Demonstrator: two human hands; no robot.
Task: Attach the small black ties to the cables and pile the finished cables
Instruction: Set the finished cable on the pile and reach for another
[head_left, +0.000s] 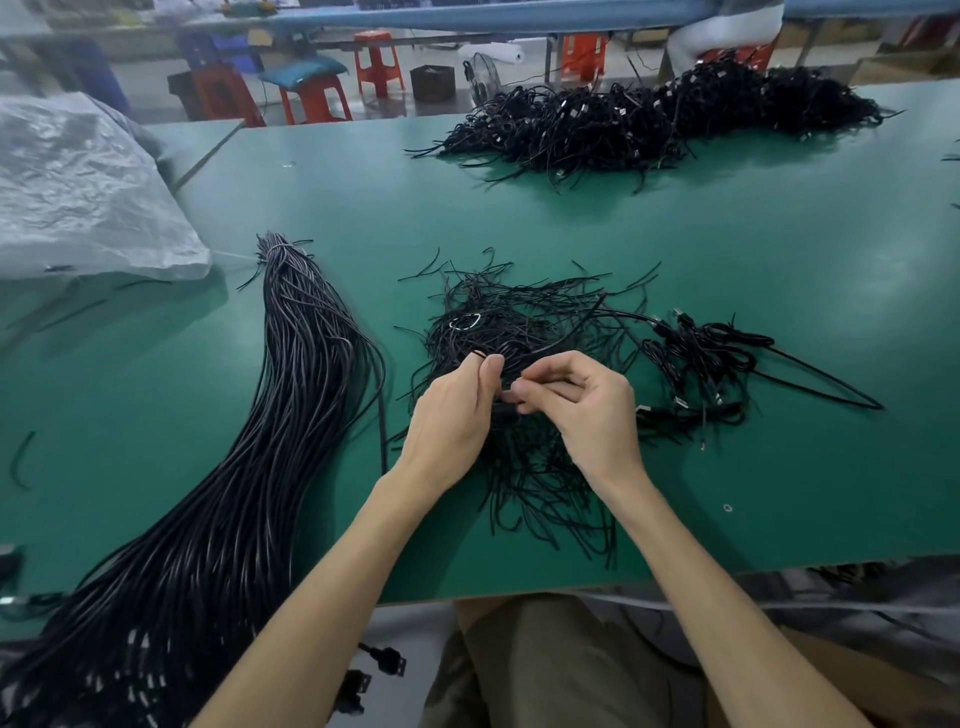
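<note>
My left hand (454, 410) and my right hand (582, 410) meet over a loose heap of thin black ties (519, 322) on the green table (779, 467). Both hands pinch a coiled black cable (506, 408) between them; most of it is hidden by my fingers. A small black loop shows at my left fingertip. A long bundle of untied black cables (291, 395) lies to the left and hangs off the front edge. A few tied cables (696, 358) lie just right of the hands. A large pile of finished cables (665, 117) sits at the far back.
A crumpled clear plastic bag (83, 192) covers the left rear of the table. Red stools (376, 60) and a fan stand beyond the far edge. Cable plugs dangle below the table's front edge near my lap. Stray ties lie at the left.
</note>
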